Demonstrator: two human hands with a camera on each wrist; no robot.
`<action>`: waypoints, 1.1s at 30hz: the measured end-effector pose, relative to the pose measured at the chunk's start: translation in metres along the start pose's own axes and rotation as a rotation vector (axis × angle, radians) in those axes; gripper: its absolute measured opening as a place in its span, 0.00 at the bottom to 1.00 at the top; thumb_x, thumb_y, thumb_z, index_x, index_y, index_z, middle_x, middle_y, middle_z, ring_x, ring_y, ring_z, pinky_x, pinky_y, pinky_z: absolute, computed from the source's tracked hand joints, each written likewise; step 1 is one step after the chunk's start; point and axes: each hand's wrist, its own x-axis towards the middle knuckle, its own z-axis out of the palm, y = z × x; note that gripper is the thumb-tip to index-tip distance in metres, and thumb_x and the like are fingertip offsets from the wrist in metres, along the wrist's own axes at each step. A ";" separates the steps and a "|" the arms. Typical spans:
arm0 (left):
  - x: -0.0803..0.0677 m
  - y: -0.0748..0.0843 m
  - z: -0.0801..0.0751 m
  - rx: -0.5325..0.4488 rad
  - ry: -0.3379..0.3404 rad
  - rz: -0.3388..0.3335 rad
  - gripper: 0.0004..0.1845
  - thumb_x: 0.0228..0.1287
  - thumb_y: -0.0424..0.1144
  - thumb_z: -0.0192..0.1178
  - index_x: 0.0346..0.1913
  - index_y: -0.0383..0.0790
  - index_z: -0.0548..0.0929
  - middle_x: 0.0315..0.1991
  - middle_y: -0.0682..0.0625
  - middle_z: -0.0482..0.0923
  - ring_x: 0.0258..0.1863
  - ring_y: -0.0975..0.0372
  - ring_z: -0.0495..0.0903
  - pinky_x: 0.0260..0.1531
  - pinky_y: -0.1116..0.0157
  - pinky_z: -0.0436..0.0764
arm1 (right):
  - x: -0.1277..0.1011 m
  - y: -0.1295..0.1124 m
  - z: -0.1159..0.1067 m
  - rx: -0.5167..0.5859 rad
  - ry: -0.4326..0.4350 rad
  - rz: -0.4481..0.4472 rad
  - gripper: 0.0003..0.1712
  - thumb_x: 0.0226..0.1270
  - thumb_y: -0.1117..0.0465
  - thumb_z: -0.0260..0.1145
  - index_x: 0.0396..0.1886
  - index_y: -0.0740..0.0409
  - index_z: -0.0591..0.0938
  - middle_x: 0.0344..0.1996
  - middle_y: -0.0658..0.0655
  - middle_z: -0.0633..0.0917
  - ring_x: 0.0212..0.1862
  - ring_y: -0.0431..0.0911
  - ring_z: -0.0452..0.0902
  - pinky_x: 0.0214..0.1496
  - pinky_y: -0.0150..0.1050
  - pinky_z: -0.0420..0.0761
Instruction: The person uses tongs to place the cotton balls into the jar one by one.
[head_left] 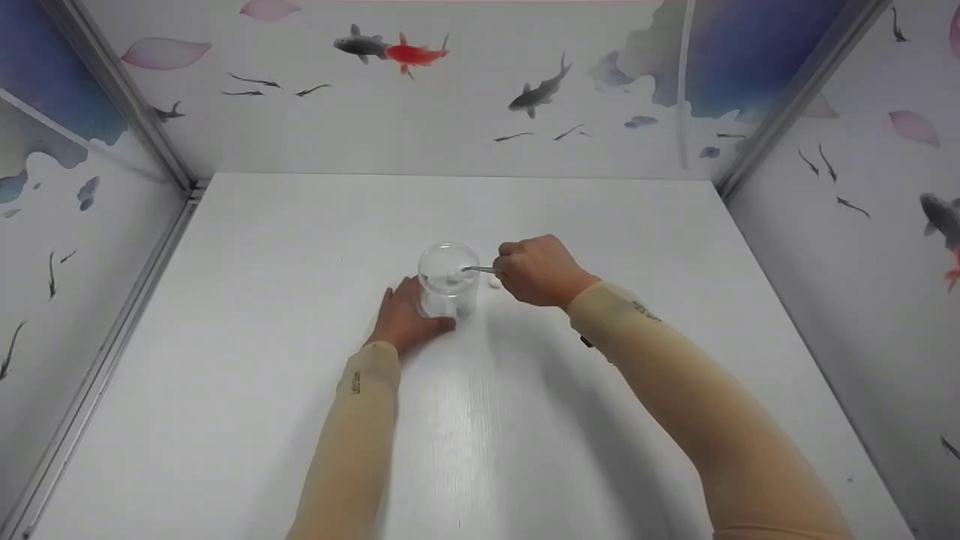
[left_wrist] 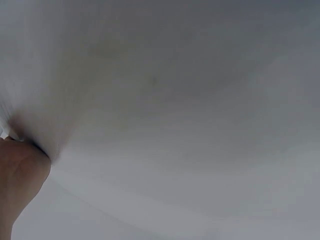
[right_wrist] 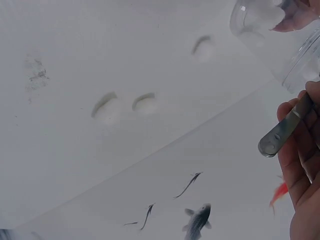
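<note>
The clear jar (head_left: 448,281) stands upright near the middle of the white table (head_left: 262,337), directly in front of the person and between the two hands. Its mouth faces up.

The left hand (head_left: 405,319) is at the jar's near-left side, fingers wrapped against the wall at its base, steadying it. The left wrist view shows only a blurred white surface and a sliver of skin, so the finger wrap is judged from the head view alone.

The right hand (head_left: 536,271) is just right of the jar, fingers curled closed around metal tweezers (head_left: 480,269). The tool's long axis runs roughly level, right to left, with its tips over the jar's open mouth, apparently at a white cotton ball (head_left: 453,276) inside.

More white cotton balls (right_wrist: 107,109) lie loose on the table to the jar's right, as the right wrist view shows. The right hand is the nearer one to them.
</note>
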 end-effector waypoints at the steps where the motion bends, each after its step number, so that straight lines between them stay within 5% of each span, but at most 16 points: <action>1: -0.001 0.001 0.000 0.001 -0.002 -0.005 0.59 0.46 0.59 0.77 0.78 0.46 0.57 0.74 0.47 0.62 0.76 0.55 0.52 0.76 0.59 0.31 | 0.000 0.000 0.000 -0.001 -0.002 0.000 0.07 0.65 0.64 0.66 0.31 0.55 0.89 0.22 0.50 0.82 0.19 0.43 0.75 0.20 0.39 0.80; 22: 0.001 0.003 -0.001 -0.015 -0.013 -0.057 0.60 0.46 0.60 0.77 0.78 0.43 0.57 0.76 0.46 0.59 0.77 0.56 0.50 0.75 0.63 0.30 | -0.002 0.003 0.000 -0.003 -0.024 -0.004 0.05 0.64 0.64 0.68 0.34 0.55 0.90 0.25 0.51 0.84 0.22 0.43 0.78 0.23 0.39 0.83; 33: 0.001 0.001 0.001 -0.008 -0.016 -0.062 0.60 0.45 0.61 0.77 0.78 0.43 0.56 0.77 0.46 0.56 0.78 0.55 0.46 0.75 0.64 0.29 | -0.012 0.012 -0.002 0.003 0.033 -0.006 0.04 0.62 0.65 0.68 0.29 0.55 0.88 0.22 0.50 0.80 0.19 0.43 0.73 0.18 0.40 0.78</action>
